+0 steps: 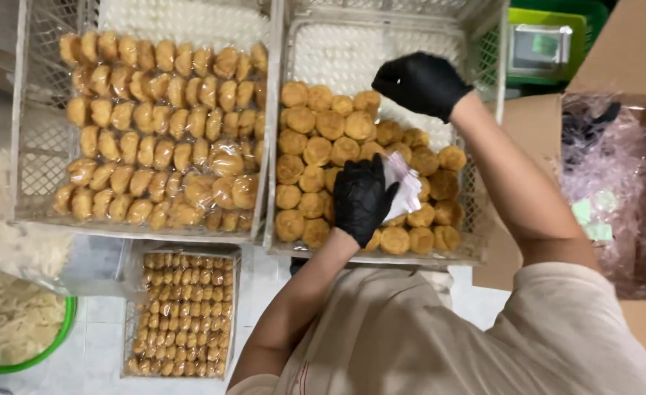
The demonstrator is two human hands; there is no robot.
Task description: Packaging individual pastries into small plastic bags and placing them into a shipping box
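Note:
My left hand [362, 199], in a black glove, holds a small bunch of white paper packets [403, 184] over round golden biscuits [316, 150]. The biscuits lie loose in a white plastic crate [477, 219] right in front of me. My right hand [422, 82], also black-gloved, reaches to the far side of the same crate. Its fingers curl down just above the back row of biscuits. Whether it pinches anything is hidden by the glove.
A second white crate [27, 146] on the left holds rows of biscuits wrapped in clear film. Below it is a smaller crate [184, 314] of small biscuits. A green bowl [63, 329] of pale shreds sits bottom left. On the right are an open cardboard box [630, 66] and a green scale [542, 44].

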